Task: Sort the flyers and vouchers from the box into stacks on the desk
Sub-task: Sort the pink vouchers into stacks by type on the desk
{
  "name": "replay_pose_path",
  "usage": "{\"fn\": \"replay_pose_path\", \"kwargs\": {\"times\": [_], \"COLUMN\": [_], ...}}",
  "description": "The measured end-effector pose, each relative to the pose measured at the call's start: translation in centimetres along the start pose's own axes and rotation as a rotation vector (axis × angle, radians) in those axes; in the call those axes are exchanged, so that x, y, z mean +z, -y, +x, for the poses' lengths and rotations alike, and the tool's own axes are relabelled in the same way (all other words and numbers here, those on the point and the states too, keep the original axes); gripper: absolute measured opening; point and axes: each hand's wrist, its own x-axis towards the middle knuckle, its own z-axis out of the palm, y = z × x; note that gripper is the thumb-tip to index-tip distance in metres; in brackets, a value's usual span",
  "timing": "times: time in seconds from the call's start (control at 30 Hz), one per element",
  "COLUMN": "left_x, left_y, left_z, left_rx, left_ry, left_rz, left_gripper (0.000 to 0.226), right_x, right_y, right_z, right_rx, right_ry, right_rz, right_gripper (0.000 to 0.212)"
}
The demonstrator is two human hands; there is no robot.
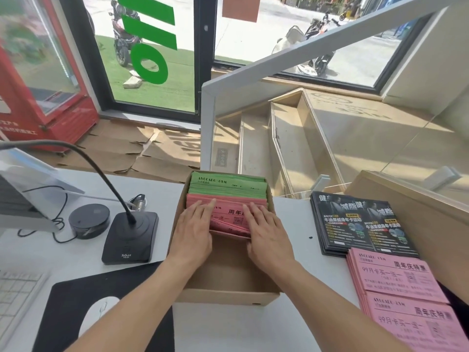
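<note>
Both hands are inside the cardboard box (223,280): the left hand (193,229) and right hand (266,231) lie with fingers nearly straight on either end of the pink vouchers (229,219), thumbs tucked at the near edge, seemingly about to lift a batch. Behind these stand green vouchers (228,185), packed upright. Thin matte paper like this is light but floppy and prone to fanning, so a squeeze from both short ends should keep a bundle square. On the white bench (228,331) to the right sit a stack of glossy black flyers (360,224) and, nearer, two stacks of pink vouchers (403,295).
</note>
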Motion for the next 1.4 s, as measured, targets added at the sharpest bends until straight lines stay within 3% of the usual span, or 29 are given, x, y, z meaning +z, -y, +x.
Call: {"fn": "replay_pose_path", "kwargs": {"times": [0.17,0.37,0.53,0.73,0.87,1.07,1.2,1.3,1.4], "left_x": [0.2,0.5,0.5,-2.6,-6.0,-4.2,-2.0,-1.0,0.5], "left_y": [0.2,0.4,0.5,-0.8,-5.5,-13.3,-15.3,-15.9,-15.7], "left_z": [0.0,0.1,0.2,-0.2,-2.8,-8.8,-12.9,-15.8,-18.3], "left_rx": [0.013,0.017,0.02,0.083,0.183,0.338,0.359,0.283,0.088], "left_ry": [0.023,-0.008,-0.036,-0.198,-0.267,-0.162,-0.128,-0.005,0.196], "left_rz": [-0.027,-0.042,-0.008,-0.219,-0.488,-0.606,-0.575,-0.52,-0.536], "left_gripper": [0.091,0.092,0.085,0.061,0.054,0.058,0.059,0.061,0.071], "right_x": [-0.1,0.2,-0.9,-3.4,-7.4,-8.9,-6.9,-5.1,-2.9], "right_y": [0.2,0.2,0.3,-0.6,-4.0,-10.4,-12.1,-13.0,-13.7], "right_z": [0.1,-0.1,-0.3,-2.5,-7.6,-17.1,-22.0,-24.2,-25.4], "right_rx": [-0.02,-0.038,-0.075,0.094,0.078,0.232,0.252,0.217,0.173], "right_ry": [0.059,-0.136,-0.017,-0.417,-0.514,-0.259,-0.182,-0.127,0.074], "right_rz": [-0.028,0.044,0.08,0.568,0.719,0.878,0.937,0.919,0.885], "right_gripper": [0.074,0.061,0.035,0.037,0.041,0.041,0.044,0.044,0.042]}}
